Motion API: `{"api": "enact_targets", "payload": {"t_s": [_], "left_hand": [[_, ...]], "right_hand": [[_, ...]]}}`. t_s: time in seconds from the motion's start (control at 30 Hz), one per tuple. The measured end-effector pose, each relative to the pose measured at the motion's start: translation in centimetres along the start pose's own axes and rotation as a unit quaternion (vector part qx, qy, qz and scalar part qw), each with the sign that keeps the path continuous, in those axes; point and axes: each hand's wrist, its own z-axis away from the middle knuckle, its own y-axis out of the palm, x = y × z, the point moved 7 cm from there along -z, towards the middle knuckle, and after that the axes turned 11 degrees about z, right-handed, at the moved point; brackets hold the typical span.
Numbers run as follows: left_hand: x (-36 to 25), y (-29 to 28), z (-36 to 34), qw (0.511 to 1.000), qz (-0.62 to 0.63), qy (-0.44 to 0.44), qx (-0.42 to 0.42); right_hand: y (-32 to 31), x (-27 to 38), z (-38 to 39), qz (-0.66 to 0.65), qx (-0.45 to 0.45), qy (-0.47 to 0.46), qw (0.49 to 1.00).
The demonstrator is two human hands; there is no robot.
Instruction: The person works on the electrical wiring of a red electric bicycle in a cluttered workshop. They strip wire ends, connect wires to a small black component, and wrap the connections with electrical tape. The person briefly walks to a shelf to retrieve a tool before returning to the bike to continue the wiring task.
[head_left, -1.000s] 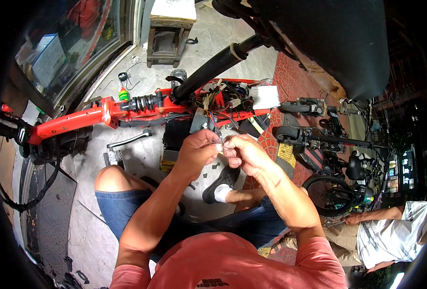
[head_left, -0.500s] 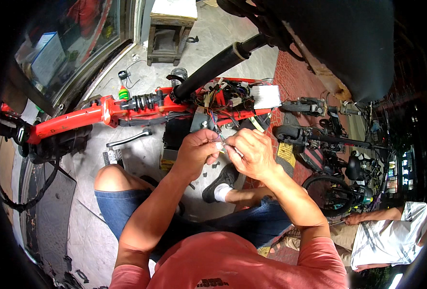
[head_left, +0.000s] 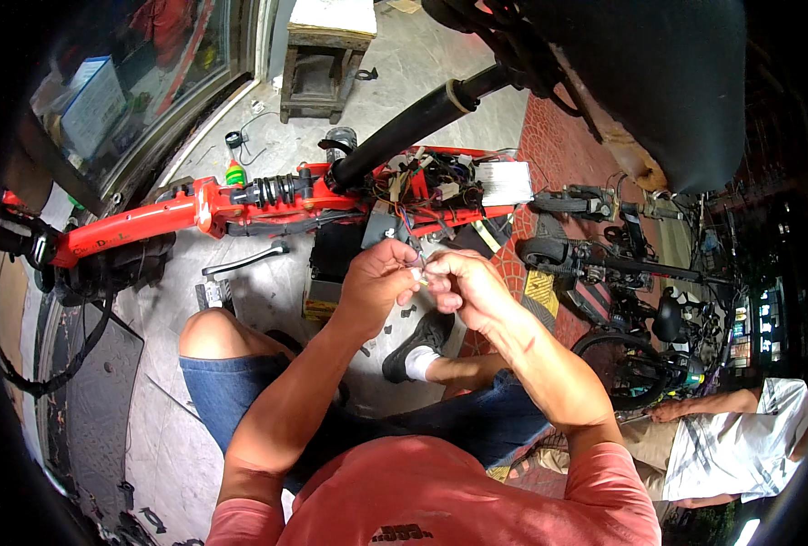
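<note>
My left hand (head_left: 377,282) and my right hand (head_left: 466,287) meet in front of a red folding bike frame (head_left: 140,223) with a black seat post (head_left: 395,136). Both are closed in a pinch on thin electrical wires (head_left: 410,233), which run down from an opened compartment in the frame. A tangle of coloured wires and connectors (head_left: 422,182) fills that compartment. The wire ends between my fingertips are mostly hidden. Just beyond my left hand is a grey box-shaped part (head_left: 380,227) that the wires pass beside. A white card or label (head_left: 505,183) lies on the compartment's right end.
A large black saddle (head_left: 659,91) overhangs the upper right. On the floor lie a crank arm with a pedal (head_left: 244,261) and a green-and-red bottle (head_left: 234,173). A wooden stool (head_left: 320,73) stands at the back. Several scooters and bikes (head_left: 622,364) and another person (head_left: 731,441) are at right.
My right hand has turned slightly, and its lower fingers have uncurled a little near the wires. My left hand stays almost in place, still pinching.
</note>
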Motion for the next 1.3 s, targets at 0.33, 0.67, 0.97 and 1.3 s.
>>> {"api": "enact_targets", "payload": {"t_s": [0.33,0.67,0.97,1.3], "left_hand": [[-0.1,0.0,0.1,1.000,0.006,-0.003,0.001],[-0.6,0.3,0.2,1.000,0.001,-0.004,0.007],[0.0,0.1,0.2,0.999,-0.029,0.041,-0.001],[0.0,0.0,0.3,1.000,-0.013,0.005,-0.011]], "right_hand": [[2.0,5.8,5.0,0.564,-0.167,-0.374,0.717],[4.6,6.3,6.7,0.678,-0.167,-0.553,0.454],[-0.7,0.5,0.6,0.140,-0.030,-0.099,0.985],[4.7,6.2,6.7,0.681,-0.165,-0.540,0.466]]}}
